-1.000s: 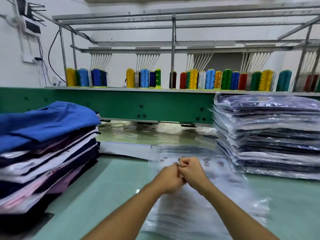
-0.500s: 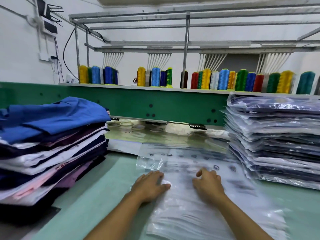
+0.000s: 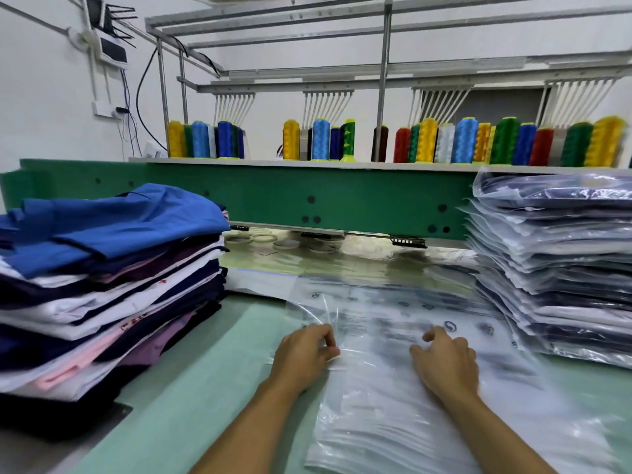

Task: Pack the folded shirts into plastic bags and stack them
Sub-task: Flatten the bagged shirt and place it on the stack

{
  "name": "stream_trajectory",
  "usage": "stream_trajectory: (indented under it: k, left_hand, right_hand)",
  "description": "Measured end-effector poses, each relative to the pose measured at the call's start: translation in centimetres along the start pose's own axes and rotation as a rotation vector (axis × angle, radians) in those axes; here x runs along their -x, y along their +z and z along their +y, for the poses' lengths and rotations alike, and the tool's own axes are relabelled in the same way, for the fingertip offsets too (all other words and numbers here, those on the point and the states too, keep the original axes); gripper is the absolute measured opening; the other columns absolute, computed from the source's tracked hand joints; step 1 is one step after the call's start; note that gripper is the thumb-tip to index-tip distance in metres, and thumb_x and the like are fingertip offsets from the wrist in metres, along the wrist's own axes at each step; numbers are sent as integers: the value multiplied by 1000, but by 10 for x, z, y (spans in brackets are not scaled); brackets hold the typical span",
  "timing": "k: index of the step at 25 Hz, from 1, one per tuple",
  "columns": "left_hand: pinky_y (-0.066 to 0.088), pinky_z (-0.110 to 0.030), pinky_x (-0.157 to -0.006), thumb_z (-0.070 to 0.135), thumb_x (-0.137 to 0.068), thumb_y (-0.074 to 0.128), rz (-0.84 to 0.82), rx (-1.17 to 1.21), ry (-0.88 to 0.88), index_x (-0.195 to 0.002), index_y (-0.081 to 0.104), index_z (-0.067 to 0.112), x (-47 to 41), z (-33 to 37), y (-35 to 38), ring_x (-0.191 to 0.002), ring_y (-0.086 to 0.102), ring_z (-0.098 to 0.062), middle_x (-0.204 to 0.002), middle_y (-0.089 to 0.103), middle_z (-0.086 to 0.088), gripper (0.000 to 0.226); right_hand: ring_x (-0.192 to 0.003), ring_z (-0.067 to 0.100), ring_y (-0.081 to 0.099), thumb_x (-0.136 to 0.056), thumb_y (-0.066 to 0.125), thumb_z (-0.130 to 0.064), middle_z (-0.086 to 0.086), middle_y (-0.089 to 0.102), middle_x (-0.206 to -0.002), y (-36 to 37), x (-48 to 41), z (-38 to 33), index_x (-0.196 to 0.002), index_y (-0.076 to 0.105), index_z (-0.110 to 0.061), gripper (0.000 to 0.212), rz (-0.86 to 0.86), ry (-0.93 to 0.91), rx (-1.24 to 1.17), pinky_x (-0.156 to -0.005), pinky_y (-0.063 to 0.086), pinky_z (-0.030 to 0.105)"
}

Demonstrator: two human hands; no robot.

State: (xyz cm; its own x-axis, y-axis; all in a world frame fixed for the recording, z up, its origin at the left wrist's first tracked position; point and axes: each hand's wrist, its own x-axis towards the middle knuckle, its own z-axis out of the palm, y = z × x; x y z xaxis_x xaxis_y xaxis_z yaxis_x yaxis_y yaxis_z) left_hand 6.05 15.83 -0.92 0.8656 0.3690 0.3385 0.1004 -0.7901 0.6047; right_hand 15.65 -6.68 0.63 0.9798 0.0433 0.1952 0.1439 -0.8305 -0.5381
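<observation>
While the left hand (image 3: 304,350) pinches the left edge of the top bag (image 3: 369,354) between thumb and curled fingers, raising a ridge of clear film, the right hand (image 3: 444,362) rests on the pile of empty bags (image 3: 427,436). Its fingers are loosely bent, pressing down and gripping nothing that can be made out. Both hands work at the middle of a pale green table (image 3: 212,388).

The step in hand looks like freeing one bag from the pile. To do it well, the right hand should pin the lower bags while the left peels off a single layer. Thin film clings, so two bags may lift together. Rubbing the edge between thumb and finger would likely part the layers. Which edge is the bag's mouth cannot be told.

At the left, the folded shirts (image 3: 109,268) wait in a tall unbagged stack, blue on top, with navy, white, purple and pink below, apart from the hands. At the right stands a stack of bagged shirts (image 3: 554,268), each clear bag seeming to hold one folded shirt, mostly dark, some pale. The top bag and those under it hold nothing. Behind, coloured thread cones (image 3: 461,142) line a shelf above a green machine beam (image 3: 342,200).
</observation>
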Motion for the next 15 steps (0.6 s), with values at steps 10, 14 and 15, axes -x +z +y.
stream_trajectory:
  k: [10,14,15]
  left_hand:
    - [47,-46,-88,15,-98,64,302,242,28,-89,64,20,-2,-6,-13,-94,59,-29,-89,70,7,10]
    - [42,-41,-95,19,-98,63,342,148,25,-89,63,24,-1,-6,-13,-93,52,-22,-89,68,10,10]
    - [38,-40,-102,21,-98,63,340,88,32,-89,63,26,-1,-8,-13,-91,52,-19,-89,67,11,10]
  right_hand:
    - [-93,22,63,-99,52,-44,5,65,-112,-10,5,-1,-120,56,-22,31,-71,-3,-312,-80,48,37]
    - [-57,16,62,-102,54,-28,14,71,-91,-18,8,-7,-117,57,-20,17,-258,85,-766,-56,44,29]
    - [-53,17,59,-101,55,-19,14,69,-83,-19,9,-8,-115,58,-18,14,-289,106,-856,-51,42,29]
